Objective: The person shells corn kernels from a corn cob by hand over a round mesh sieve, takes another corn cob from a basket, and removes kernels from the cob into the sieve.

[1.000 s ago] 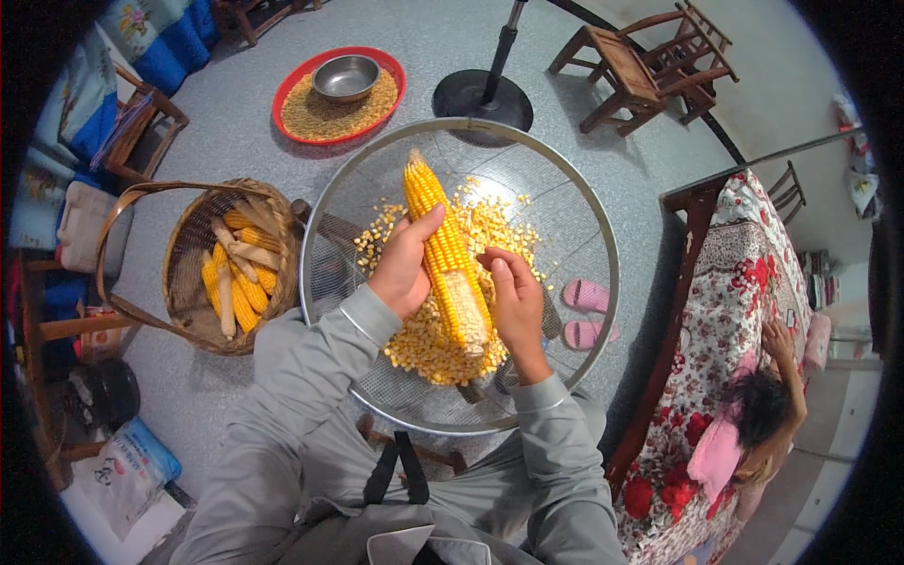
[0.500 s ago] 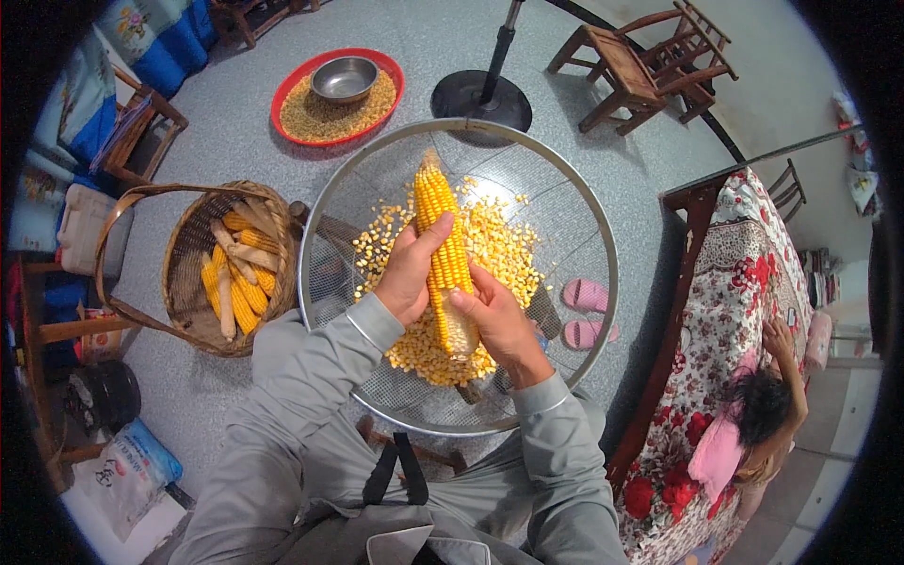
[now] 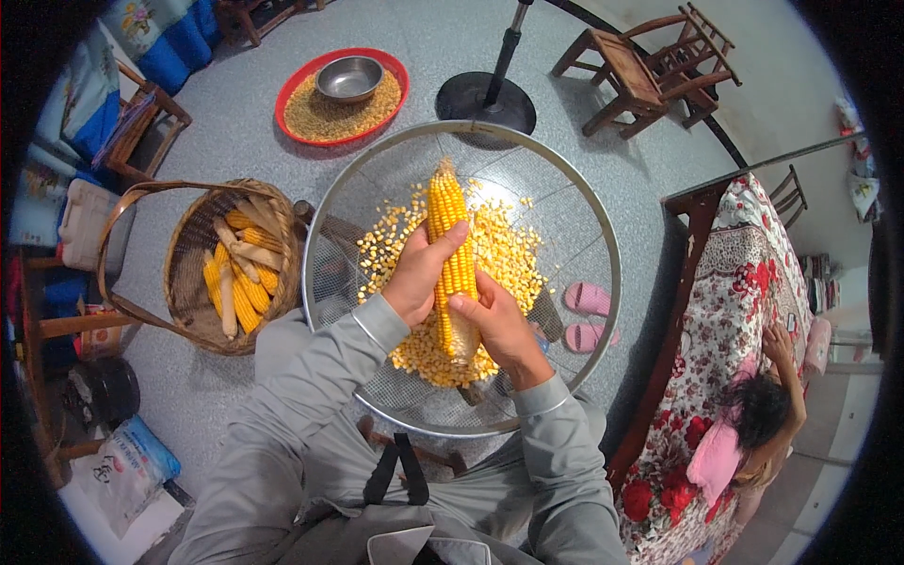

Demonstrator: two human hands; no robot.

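Observation:
Both my hands hold one yellow corn cob (image 3: 450,221) above a round metal-rimmed mesh sieve (image 3: 344,363). My left hand (image 3: 419,273) is wrapped round its middle, the thumb lying across the kernels. Lower down, my right hand (image 3: 496,323) grips the cob, its thumb pressing beside the partly bared end, where pale core shows. Loose corn kernels (image 3: 504,247) lie heaped in the sieve under the cob. Left of the sieve stands a wicker basket (image 3: 184,273) holding yellow cobs and stripped pale cobs.
Beyond the sieve sit a red basin (image 3: 281,118) of grain with a steel bowl (image 3: 349,79) in it, and a black round stand base (image 3: 485,104). Pink slippers (image 3: 589,298) show through the mesh. At right, a person (image 3: 763,405) leans at a flower-patterned bed (image 3: 697,348). Wooden chairs (image 3: 626,75) stand far right.
The cob has turned slightly more upright, and its tip has shifted a little right. My right thumb stays on the lower end. The whole view has shifted slightly.

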